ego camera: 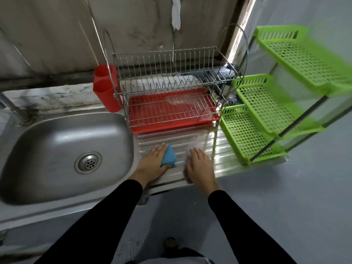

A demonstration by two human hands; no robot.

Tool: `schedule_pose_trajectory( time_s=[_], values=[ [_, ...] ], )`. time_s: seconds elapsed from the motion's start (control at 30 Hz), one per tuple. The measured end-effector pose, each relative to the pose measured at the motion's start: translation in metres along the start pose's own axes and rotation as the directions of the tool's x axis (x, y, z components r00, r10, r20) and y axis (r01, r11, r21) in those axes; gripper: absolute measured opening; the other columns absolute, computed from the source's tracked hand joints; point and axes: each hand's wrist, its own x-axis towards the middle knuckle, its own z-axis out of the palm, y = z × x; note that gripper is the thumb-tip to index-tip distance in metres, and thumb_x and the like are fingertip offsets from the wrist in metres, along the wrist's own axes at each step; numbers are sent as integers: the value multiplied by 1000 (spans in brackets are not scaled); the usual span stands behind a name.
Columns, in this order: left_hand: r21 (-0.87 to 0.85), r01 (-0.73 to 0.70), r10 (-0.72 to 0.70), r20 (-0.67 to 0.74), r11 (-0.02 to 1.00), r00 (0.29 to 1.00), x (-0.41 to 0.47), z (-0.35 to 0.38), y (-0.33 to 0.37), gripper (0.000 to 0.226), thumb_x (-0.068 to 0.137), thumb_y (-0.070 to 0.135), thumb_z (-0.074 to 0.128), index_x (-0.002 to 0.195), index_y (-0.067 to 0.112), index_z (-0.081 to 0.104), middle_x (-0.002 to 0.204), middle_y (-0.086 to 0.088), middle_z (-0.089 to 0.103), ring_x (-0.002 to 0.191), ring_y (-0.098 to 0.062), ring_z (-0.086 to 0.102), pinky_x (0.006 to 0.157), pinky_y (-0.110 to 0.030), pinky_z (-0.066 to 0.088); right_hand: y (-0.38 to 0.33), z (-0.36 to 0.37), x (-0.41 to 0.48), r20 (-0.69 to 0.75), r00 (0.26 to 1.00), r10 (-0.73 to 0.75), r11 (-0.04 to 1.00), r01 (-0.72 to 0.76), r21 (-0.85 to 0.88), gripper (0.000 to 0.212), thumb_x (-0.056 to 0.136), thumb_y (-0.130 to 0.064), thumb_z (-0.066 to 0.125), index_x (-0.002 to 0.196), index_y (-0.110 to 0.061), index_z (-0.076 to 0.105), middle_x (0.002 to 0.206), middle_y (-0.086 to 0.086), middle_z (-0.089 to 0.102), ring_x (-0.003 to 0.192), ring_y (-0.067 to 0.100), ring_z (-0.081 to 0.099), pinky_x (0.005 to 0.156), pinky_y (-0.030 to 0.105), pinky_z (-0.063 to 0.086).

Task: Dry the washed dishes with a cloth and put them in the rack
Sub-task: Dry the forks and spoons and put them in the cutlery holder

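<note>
A two-tier wire dish rack (167, 96) stands on the steel drainboard (181, 139) over a red drip tray (137, 128); I see no dishes in it. My left hand (152, 161) lies flat on a folded blue cloth (168, 156) on the drainboard, just right of the sink. My right hand (199, 164) rests palm down on the bare drainboard beside it, fingers apart, holding nothing. No washed dishes show anywhere in view.
The empty steel sink (57, 149) with its drain lies to the left. A red cutlery holder (105, 88) hangs on the rack's left end. A green plastic tiered shelf (270, 103) stands at the right, a steel scourer (231, 101) behind it. Floor lies below.
</note>
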Motion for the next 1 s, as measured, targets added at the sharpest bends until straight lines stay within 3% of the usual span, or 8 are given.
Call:
schedule_pose_trajectory(
  time_s=[0.13, 0.27, 0.47, 0.6, 0.7, 0.87, 0.93, 1.0],
  values=[
    [-55, 38, -41, -41, 998, 998, -7, -5, 3, 73, 87, 35, 64, 148, 13, 32, 161, -7, 18, 134, -32, 35, 109, -41, 33, 1, -2, 7, 9, 999, -33, 999, 33, -9, 49, 90, -27, 37, 117, 0, 67, 121, 19, 68, 115, 38, 64, 96, 50, 51],
    [-46, 7, -12, -108, 999, 994, -11, -2, 3, 53, 80, 31, 43, 117, -1, 65, 122, -22, 61, 99, -41, 65, 82, -49, 57, -1, -4, 9, 10, 998, -60, 998, 60, -11, 49, 92, -27, 37, 122, 0, 65, 124, 18, 67, 120, 38, 61, 101, 51, 49],
    [-360, 139, -269, -344, 923, 899, -17, -13, 11, 31, 99, 16, 49, 128, 5, 53, 123, -20, 62, 106, -39, 59, 84, -40, 45, -20, -11, 21, -1, 998, -68, 997, 68, 29, 42, 91, -27, 37, 113, -2, 63, 105, 14, 67, 99, 33, 61, 91, 44, 49],
    [-693, 248, -578, -293, 677, 762, -32, -36, 6, 32, 104, 23, 43, 128, 4, 50, 119, -21, 63, 106, -36, 60, 77, -31, 41, -47, -13, 34, 99, 984, -150, 988, 152, -14, 32, 99, -24, 48, 116, 0, 62, 111, 19, 66, 106, 37, 58, 94, 43, 41],
    [-891, 233, -734, -148, 390, 663, -49, -52, -13, 32, 103, 25, 44, 125, 3, 52, 119, -19, 61, 107, -30, 59, 82, -28, 43, -77, -16, 38, 127, 962, -242, 969, 247, -22, 27, 100, -24, 47, 113, -5, 62, 110, 15, 66, 104, 33, 59, 89, 39, 42],
    [-994, 75, -791, 112, -84, 602, -104, -68, -59, 16, 101, 26, 50, 107, 13, 56, 118, -17, 62, 104, -31, 61, 92, -51, 53, -142, -8, 32, 324, 898, -297, 946, 323, -31, 33, 101, -28, 43, 118, -6, 60, 119, 17, 63, 112, 34, 58, 90, 40, 45],
    [-989, 36, -796, 135, -141, 590, -135, -70, -79, 17, 93, 31, 63, 101, 16, 59, 108, -12, 66, 92, -26, 65, 83, -45, 57, -175, -3, 23, 375, 874, -310, 937, 347, -33, 34, 101, -28, 42, 117, -5, 62, 121, 18, 62, 114, 35, 57, 91, 40, 46],
    [-993, 43, -805, 114, -109, 583, -169, -72, -98, 49, 72, 41, 81, 109, 16, 62, 110, -11, 69, 94, -26, 68, 83, -46, 58, -211, 4, 12, 436, 837, -331, 918, 392, -54, 35, 102, -27, 42, 116, -5, 64, 122, 18, 63, 114, 35, 59, 93, 39, 45]
  ],
)
